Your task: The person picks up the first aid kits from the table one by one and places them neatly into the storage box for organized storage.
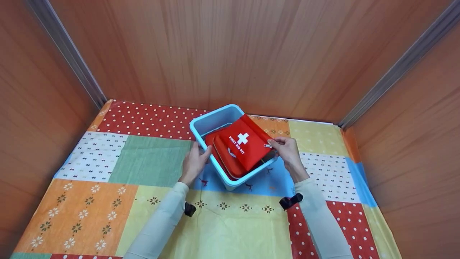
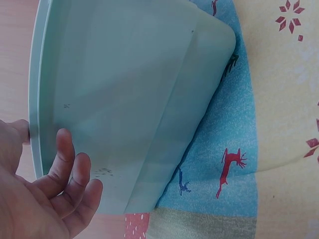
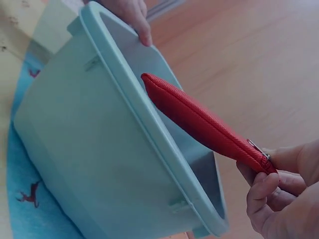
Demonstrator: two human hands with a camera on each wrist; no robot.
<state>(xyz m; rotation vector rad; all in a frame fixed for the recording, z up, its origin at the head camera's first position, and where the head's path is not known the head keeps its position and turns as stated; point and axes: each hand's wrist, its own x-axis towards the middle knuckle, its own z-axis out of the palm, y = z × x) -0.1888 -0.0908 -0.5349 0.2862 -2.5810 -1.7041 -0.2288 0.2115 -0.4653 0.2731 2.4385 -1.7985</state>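
A light-blue plastic bin [image 1: 233, 182] stands at an angle on the cloth, near the back panel. My left hand [image 1: 194, 162] grips its left rim, the thumb over the edge and the fingers against the outer wall [image 2: 124, 74]. At the bin's right side, my right hand [image 1: 287, 151] pinches the zipper-pull corner of a flat red first aid pouch [image 1: 248, 147] with a white cross. The pouch lies tilted across the bin's opening. Beneath it, inside the bin, is an orange-red case [image 1: 230, 167] with rounded edges, partly hidden. Other red items below are mostly covered.
A patchwork-patterned cloth [image 1: 151, 154] covers the table. Wood-grain panels [image 1: 222, 54] rise behind and on both sides, with grey metal strips [image 1: 72, 54] at the corners. The bin's far corner is close to the back panel.
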